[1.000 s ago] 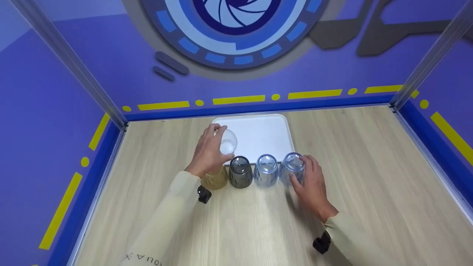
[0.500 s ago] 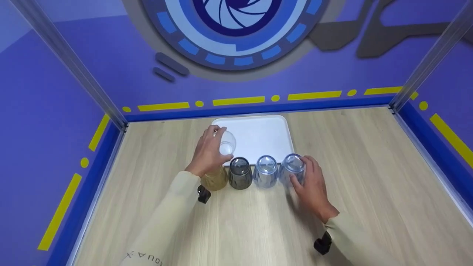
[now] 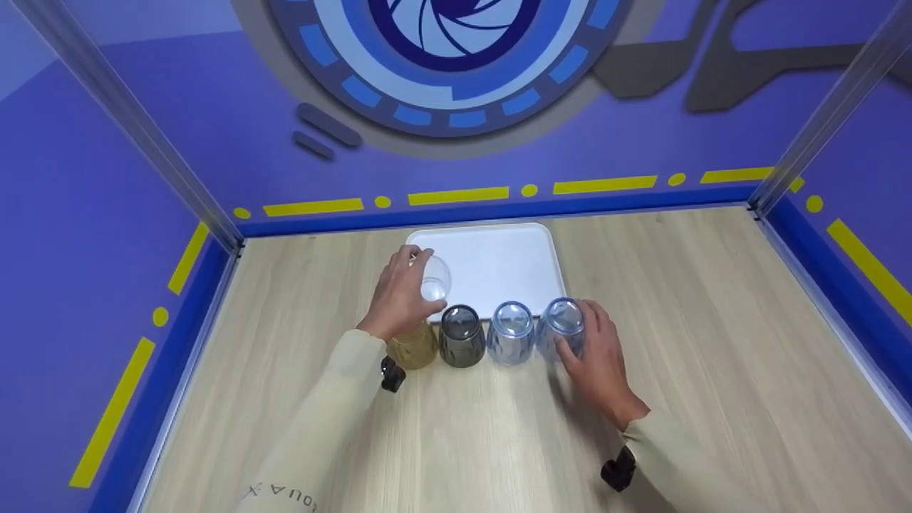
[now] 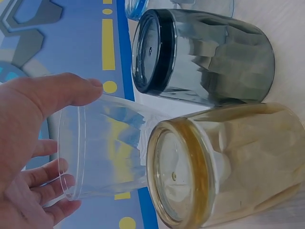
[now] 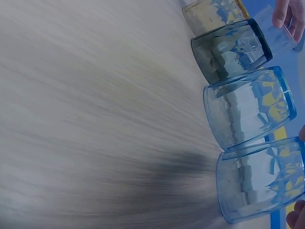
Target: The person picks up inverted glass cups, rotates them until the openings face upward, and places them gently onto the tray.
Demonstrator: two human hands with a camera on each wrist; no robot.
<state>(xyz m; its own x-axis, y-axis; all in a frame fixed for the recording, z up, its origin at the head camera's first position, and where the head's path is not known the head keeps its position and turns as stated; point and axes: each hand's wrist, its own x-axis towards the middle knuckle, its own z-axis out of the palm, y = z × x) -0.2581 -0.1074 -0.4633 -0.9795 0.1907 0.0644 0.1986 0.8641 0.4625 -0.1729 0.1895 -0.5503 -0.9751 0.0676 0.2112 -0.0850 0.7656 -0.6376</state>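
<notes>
My left hand point(image 3: 397, 298) grips a clear cup point(image 3: 436, 274) over the left front part of the white tray point(image 3: 502, 258). In the left wrist view its thumb and fingers lie on opposite sides of the cup's upper end. Just in front, partly hidden by that hand, an amber glass point(image 4: 252, 162) stands upside down. To its right in one row come a smoky grey glass point(image 3: 462, 343) and a light blue glass point(image 3: 511, 340), also upturned. At the row's right end my right hand point(image 3: 600, 365) holds a second light blue glass point(image 3: 559, 324), upside down, between thumb and fingers.
Behind the row the tray reaches nearly to the blue back wall point(image 3: 456, 171). Purple-blue side panels point(image 3: 92, 235) enclose the wooden tabletop point(image 3: 456, 442) left and right. A small black device point(image 3: 392, 375) sits at each wrist.
</notes>
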